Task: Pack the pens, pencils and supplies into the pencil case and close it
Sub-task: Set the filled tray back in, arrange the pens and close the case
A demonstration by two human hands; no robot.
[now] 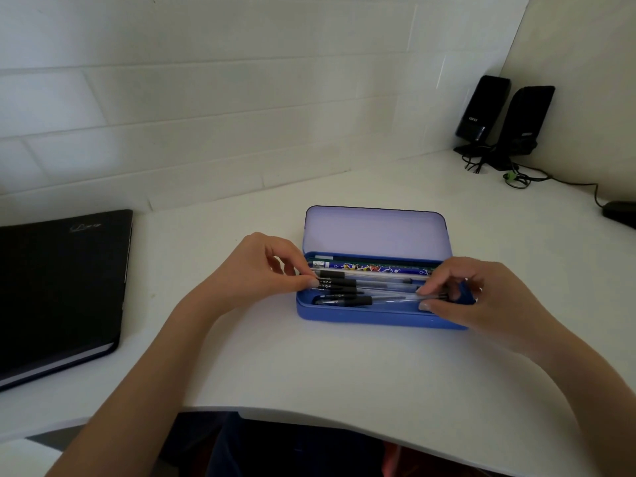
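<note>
A blue pencil case (364,317) lies open on the white desk, its pale lid (377,232) standing up at the back. Inside lie several clear pens with black caps (351,291) and a patterned blue ruler (375,269) along the far wall. My left hand (261,270) pinches the capped ends of the pens at the case's left end. At the right end, my right hand (471,297) grips the other ends of the same pens, covering that corner of the case. A small blue object under my right fingers is mostly hidden.
A black notebook (58,287) lies at the desk's left edge. Two black speakers (502,118) with cables stand in the far right corner, and a dark object (621,213) sits at the right edge. The tiled wall runs behind the case.
</note>
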